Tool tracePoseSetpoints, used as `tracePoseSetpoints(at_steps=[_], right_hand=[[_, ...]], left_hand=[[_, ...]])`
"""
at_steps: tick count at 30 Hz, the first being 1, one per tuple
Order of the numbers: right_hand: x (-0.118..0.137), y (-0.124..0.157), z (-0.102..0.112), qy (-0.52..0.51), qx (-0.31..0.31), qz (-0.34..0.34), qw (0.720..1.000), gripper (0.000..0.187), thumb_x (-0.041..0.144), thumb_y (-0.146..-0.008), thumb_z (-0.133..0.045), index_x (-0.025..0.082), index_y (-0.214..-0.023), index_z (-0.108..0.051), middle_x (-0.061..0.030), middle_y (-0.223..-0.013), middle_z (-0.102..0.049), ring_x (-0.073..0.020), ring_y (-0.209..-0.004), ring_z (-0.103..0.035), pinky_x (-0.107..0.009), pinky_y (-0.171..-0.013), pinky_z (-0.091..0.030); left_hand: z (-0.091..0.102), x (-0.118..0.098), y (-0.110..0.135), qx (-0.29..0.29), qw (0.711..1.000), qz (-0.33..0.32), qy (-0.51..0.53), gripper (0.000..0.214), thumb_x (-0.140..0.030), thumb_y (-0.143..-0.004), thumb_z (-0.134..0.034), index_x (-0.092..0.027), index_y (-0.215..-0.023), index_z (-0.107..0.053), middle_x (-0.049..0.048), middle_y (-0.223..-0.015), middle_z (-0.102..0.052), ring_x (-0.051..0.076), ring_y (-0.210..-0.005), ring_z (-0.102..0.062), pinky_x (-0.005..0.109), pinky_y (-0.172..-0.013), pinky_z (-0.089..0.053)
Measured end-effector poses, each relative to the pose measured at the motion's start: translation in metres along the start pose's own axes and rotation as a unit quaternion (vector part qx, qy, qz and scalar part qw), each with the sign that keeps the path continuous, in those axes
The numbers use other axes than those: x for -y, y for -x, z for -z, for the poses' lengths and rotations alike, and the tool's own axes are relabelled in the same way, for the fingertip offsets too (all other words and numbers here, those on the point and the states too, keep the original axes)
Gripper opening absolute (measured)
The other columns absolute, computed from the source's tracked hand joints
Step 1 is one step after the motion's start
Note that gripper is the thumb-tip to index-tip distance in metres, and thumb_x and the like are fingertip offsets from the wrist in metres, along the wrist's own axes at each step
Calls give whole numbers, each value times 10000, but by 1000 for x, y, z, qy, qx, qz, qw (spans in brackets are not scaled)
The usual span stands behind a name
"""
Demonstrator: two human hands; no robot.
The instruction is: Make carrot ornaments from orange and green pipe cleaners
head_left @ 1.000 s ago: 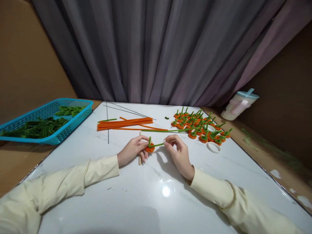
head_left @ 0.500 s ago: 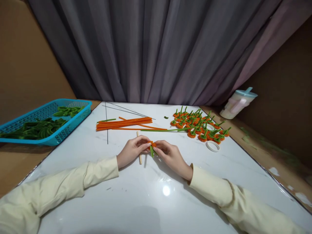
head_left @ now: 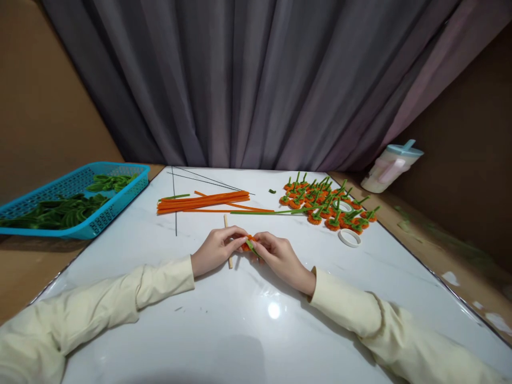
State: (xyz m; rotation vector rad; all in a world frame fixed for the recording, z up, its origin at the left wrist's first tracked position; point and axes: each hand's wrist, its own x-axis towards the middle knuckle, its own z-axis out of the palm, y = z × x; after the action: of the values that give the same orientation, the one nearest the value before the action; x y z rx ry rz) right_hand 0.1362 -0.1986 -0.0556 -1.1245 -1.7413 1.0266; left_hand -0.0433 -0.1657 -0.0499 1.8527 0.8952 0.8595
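Between my two hands, just above the white table, is a small orange pipe-cleaner pumpkin (head_left: 246, 246) with a green strip (head_left: 252, 247) on it. My left hand (head_left: 219, 246) pinches its left side with thumb and fingers. From the other side my right hand (head_left: 280, 257) closes on it, the thumb on the green strip. Fingers hide much of the piece. A thin wooden stick (head_left: 230, 262) lies on the table, partly under my left hand. Beyond the hands lies a bundle of orange pipe cleaners (head_left: 202, 202).
Several finished orange pieces with green stems (head_left: 314, 217) stand at the back right, beside a white ring (head_left: 349, 238). A long green pipe cleaner (head_left: 276, 213) and black wires (head_left: 208, 178) lie behind. A blue basket (head_left: 92, 226) holds green pieces at left. A lidded cup (head_left: 390, 168) stands right.
The green strip on the orange piece has swung toward my right hand, whose thumb now presses on it. Both hands stay in nearly the same place.
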Motion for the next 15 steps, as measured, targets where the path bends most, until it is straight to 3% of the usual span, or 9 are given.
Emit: tracePoseSetpoints(at_steps=[7,11,15], right_hand=[[-2,-1,2,24,1,17,1000,176,351,-891,-456,190,-936,-511,-5,-701,-627,-113,-551,-541,-233,-550,-438],[-3,-3,5,96,-1,85,992,193,284,-894,-449,203,-1061,-502,-48,-915,-639,-142,-757,-596,-252,-658,-464],[-6,-5,8,181,19,144,973,177,260,-907,-426,189,-986,-567,-58,-896,-631,-149,-771,-586,-264,-706,-456]], left_hand=[[-1,1,0,8,998,32,47,217,-351,-825,-531,-156,-880,-609,37,-821,-649,154,-781,-614,238,-727,-498],[-3,2,0,-1,989,68,132,264,-384,-790,-577,-156,-915,-532,21,-774,-602,150,-741,-613,277,-707,-521],[-5,5,0,-11,987,74,145,286,-379,-771,-602,-162,-910,-478,15,-788,-573,138,-732,-604,281,-687,-527]])
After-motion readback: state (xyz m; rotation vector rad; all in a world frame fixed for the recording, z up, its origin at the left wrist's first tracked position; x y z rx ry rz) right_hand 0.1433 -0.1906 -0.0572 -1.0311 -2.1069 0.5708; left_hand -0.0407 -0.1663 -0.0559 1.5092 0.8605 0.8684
